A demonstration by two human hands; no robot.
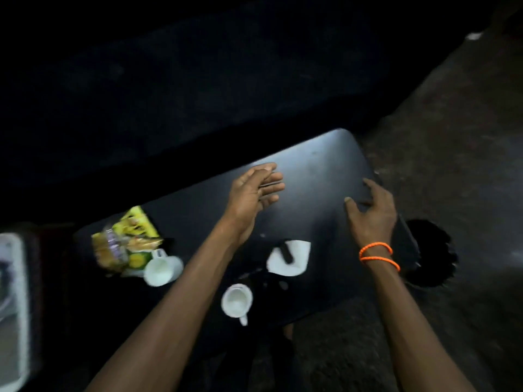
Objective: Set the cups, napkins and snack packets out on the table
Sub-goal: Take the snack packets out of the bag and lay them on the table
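Head view blurs the snack packets [127, 241]; left hand [254, 190] open, empty; right hand [373, 213] spread, seemingly empty.

Black table [325, 165], rough floor [452, 137] (dim light)

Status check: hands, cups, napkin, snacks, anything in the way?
Left hand open, right hand open at table edge. Two cups, napkin, snack packets down. Dark object on napkin.

Your two forearms are bare, with no sleeves on them. On your right wrist you wear two thin orange cord bracelets [377, 254], one just behind the other. Your left wrist carries nothing.
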